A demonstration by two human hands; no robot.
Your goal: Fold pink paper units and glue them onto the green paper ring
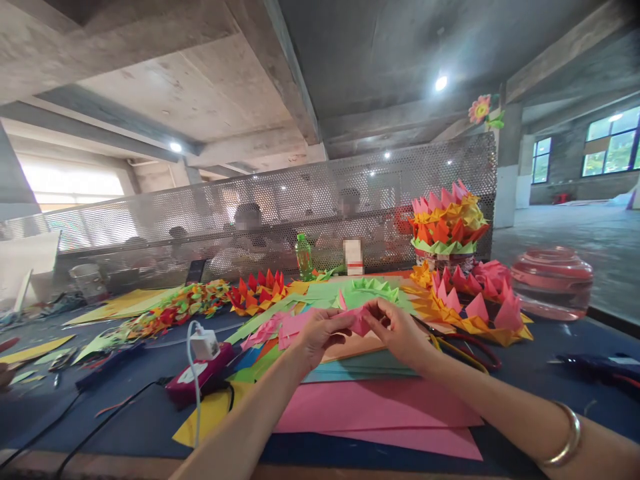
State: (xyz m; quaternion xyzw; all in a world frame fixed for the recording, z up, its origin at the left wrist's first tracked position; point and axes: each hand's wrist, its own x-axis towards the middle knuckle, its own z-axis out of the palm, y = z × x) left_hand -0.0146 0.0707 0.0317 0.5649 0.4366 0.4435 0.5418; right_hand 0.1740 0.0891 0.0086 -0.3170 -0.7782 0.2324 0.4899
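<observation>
Our fingers (pixel 343 323) pinch a small folded pink paper piece (pixel 360 323), matte and sharply creased; it sits between our two hands, above the paper stack. The left hand (pixel 316 333) presses thumb against forefinger on one side of it, and the right hand (pixel 403 333) nips the other side the same way. A smooth, shiny metal bangle (pixel 570 437) circles our right wrist.

Beneath our hands lie flat, straight-edged sheets: a tan one, thin teal sheets (pixel 365 371) and broad pink sheets (pixel 370 407) nearest us. Just beyond stands a spiky pale-green paper ring (pixel 375 289). To the left are loose folded pink pieces (pixel 270 328) and a glossy magenta power strip (pixel 200 383) with a boxy white plug (pixel 204 344).

Farther out on the dark blue table (pixel 125 417), we see a ragged heap of paper scraps (pixel 185 307), a pointed red-and-orange ring (pixel 257 291) and a green bottle (pixel 303 257). On the right are pink-and-yellow petalled rings (pixel 477 308), a tiered stack of paper crowns (pixel 450 230) and a rounded, clear container (pixel 553 283). Perforated metal mesh (pixel 300 180) stands behind everything on the table.
</observation>
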